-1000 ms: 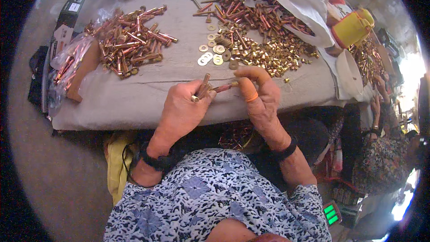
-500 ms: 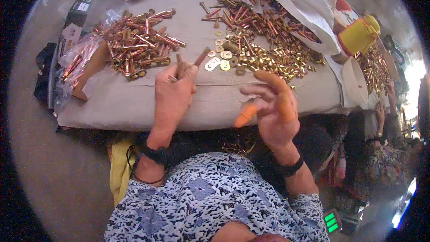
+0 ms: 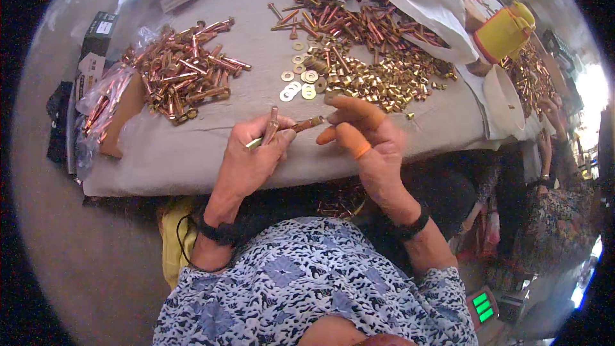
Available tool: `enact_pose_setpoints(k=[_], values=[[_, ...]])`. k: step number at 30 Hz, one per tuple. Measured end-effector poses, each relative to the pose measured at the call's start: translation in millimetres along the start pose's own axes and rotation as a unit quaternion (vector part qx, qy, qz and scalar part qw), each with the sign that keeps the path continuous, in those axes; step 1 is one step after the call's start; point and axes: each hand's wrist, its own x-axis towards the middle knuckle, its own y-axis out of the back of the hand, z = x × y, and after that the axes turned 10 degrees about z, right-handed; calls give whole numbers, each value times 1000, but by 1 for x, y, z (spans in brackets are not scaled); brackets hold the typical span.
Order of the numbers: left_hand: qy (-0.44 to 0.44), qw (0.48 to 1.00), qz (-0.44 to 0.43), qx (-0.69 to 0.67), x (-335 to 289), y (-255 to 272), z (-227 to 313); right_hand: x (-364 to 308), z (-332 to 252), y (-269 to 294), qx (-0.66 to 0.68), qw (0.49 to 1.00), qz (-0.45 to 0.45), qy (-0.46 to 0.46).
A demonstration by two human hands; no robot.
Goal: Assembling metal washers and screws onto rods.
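Note:
My left hand (image 3: 255, 157) is closed around a few bolts. One bolt (image 3: 272, 123) stands up between the fingers, and another bolt (image 3: 309, 124) points right, toward my other hand. My right hand (image 3: 375, 144), with orange finger covers on some fingers, is open just beyond that bolt's end. Its thumb and fingers are apart; the fingertips are nearest the flat washers (image 3: 308, 91), and a little blur hides whether anything small touches them. Right of the washers lies a heap of small brass-coloured nuts (image 3: 391, 80).
Assembled bolts (image 3: 182, 70) are piled at the left, beside a plastic bag of bolts (image 3: 106, 99). Loose bolts (image 3: 346, 19) spill from a white sack (image 3: 410, 0) at the back. A yellow container (image 3: 506, 35) stands at the right, near another person's hand (image 3: 551, 107).
My left hand has come nearer and tilted, so one bolt now points right. My right hand has moved left, its fingertips closer to that bolt's end. The view has shifted slightly.

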Motion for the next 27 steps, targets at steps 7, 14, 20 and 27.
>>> enact_pose_setpoints(k=[7, 14, 20, 27], values=[[4, 1000, -14, 8, -4, -4, 1, 0, -4, 3, -194, 980, 46, -17], [8, 1000, -17, 11, -4, -5, 2, 1, 0, 0, -227, 961, -2, 159], [7, 999, -31, 9, -7, -7, 2, 2, -7, 11, -257, 966, 10, 26], [-34, 974, 219, 52, 21, 42, 13, 4, 16, 12, -372, 873, -88, 304]])
